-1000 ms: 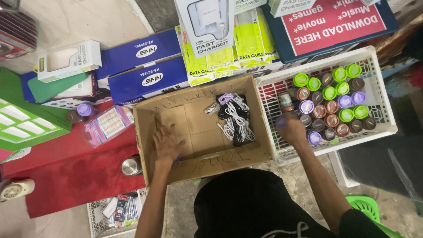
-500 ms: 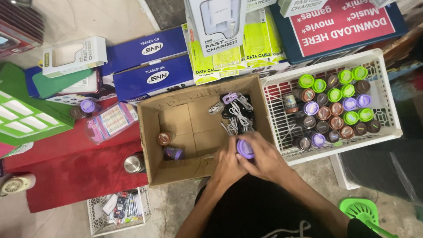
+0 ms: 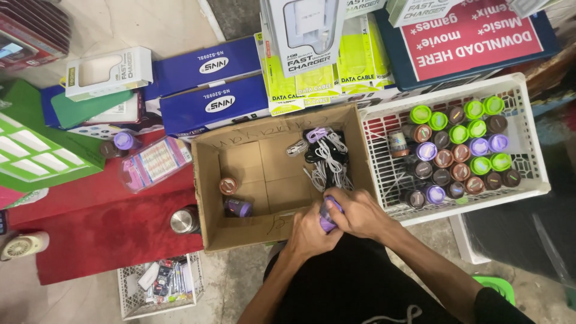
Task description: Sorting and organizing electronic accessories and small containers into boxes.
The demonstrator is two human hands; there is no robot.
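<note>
Purple-capped jar (image 3: 327, 216) between left hand (image 3: 309, 231) and right hand (image 3: 355, 211) grips.

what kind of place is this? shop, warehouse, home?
Probably a small phone-accessory shop or stall, stock sorted on the floor: boxed chargers and cable packs, a white crate of small capped cylinders, a cardboard box of cables. Both hands, left hand and right hand, grip a purple-capped cylinder.

Inside the open brown cardboard box (image 3: 264, 157), bare floor lies in the middle and far-left corner — room for a hand. Two small purple- and copper-capped canisters (image 3: 233, 198) block its near-left side; tangled black-and-white cables (image 3: 324, 157) fill its right side.
</note>
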